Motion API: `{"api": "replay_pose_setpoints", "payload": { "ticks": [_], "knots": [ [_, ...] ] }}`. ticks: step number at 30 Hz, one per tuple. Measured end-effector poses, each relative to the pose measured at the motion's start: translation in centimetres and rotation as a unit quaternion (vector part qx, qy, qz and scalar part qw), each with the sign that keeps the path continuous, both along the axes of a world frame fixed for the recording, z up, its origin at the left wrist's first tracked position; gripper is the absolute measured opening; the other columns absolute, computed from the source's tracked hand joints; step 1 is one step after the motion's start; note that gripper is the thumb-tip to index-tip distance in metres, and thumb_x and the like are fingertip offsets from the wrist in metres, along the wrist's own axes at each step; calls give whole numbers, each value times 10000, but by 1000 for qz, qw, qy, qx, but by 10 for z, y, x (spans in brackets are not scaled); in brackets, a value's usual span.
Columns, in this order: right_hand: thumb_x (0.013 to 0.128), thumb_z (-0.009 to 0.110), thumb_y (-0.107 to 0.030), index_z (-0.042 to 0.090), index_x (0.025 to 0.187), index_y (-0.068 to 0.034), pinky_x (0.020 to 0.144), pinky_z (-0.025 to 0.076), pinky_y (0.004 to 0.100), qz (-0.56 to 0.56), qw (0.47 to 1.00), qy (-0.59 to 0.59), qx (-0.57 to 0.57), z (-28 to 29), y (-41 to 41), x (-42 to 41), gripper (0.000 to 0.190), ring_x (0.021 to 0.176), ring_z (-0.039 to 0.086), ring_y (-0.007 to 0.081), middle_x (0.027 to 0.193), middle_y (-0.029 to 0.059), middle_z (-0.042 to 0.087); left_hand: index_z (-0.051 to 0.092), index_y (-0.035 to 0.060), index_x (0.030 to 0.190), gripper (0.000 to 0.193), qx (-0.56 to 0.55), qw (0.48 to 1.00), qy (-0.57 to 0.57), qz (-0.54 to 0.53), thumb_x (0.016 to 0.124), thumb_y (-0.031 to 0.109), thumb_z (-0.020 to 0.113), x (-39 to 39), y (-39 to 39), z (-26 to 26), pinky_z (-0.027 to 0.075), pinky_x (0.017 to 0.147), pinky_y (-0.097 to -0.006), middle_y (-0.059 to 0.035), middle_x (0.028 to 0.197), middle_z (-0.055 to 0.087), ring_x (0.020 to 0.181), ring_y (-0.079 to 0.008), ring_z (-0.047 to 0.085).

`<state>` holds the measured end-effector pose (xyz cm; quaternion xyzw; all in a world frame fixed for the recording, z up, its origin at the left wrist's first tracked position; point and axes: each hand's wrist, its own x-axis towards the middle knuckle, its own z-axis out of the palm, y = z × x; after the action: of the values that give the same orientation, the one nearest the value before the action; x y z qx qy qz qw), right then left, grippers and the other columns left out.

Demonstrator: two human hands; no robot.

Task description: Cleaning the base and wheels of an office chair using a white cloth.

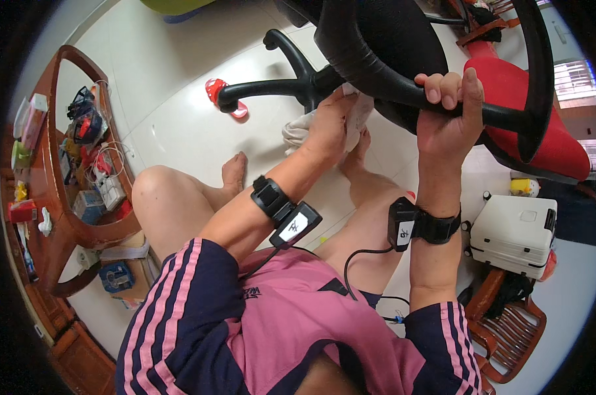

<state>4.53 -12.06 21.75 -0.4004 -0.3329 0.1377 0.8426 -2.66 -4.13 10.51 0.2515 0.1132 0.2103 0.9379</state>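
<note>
An office chair lies tipped over before me, its black five-star base (pixel 273 88) turned towards the left. My right hand (pixel 448 111) grips the black armrest (pixel 406 91) of this chair, fingers wrapped over the bar. Bunched in my left hand (pixel 330 126) is a whitish cloth (pixel 298 132), pressed near the hub of the base and the underside of the seat. Part of the cloth hangs below the fingers. A red mesh backrest (pixel 520 98) shows beyond the armrest at the right. The chair's central column is mostly hidden by the left hand and the cloth.
A red slipper with white dots (pixel 216 90) lies under a leg of the base. To the left stands a wooden cabinet (pixel 56 197) with cluttered shelves. At the right are a white suitcase (pixel 510 234) and a slatted wooden chair (pixel 510 340). Cables run from my wrist straps.
</note>
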Motion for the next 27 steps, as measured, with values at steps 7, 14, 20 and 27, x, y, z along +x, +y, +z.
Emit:
{"api": "replay_pose_setpoints", "payload": {
  "ticks": [7,14,20,27],
  "knots": [
    [843,550,-184,438,607,-96,705,462,409,4,1000,20,15,-6,2,5,276,527,471,168,515,15,383,432,18,1141,321,-159,986,-36,-36,831,82,380,-1,1,6,390,851,-326,-104,1014,524,936,-204,502],
    [816,581,-126,443,601,-99,621,491,382,-19,998,17,49,-6,10,5,256,468,472,159,500,12,395,449,10,1075,294,-99,993,-51,-27,793,34,370,1,-15,11,444,808,-324,-119,970,544,886,-216,548],
    [824,553,-107,430,604,-98,632,488,364,-35,998,31,33,-5,13,-5,253,495,462,148,508,12,378,424,-14,1120,335,-58,994,-1,-87,790,15,373,4,-44,9,442,816,-316,-111,1047,533,945,-190,541],
    [788,631,-146,454,610,-92,596,474,297,-24,997,64,44,0,10,-11,257,476,489,118,496,8,424,410,25,1172,355,-94,964,17,-248,847,141,490,28,-62,-50,425,827,-308,-59,1096,508,999,-166,500]
  ]
}}
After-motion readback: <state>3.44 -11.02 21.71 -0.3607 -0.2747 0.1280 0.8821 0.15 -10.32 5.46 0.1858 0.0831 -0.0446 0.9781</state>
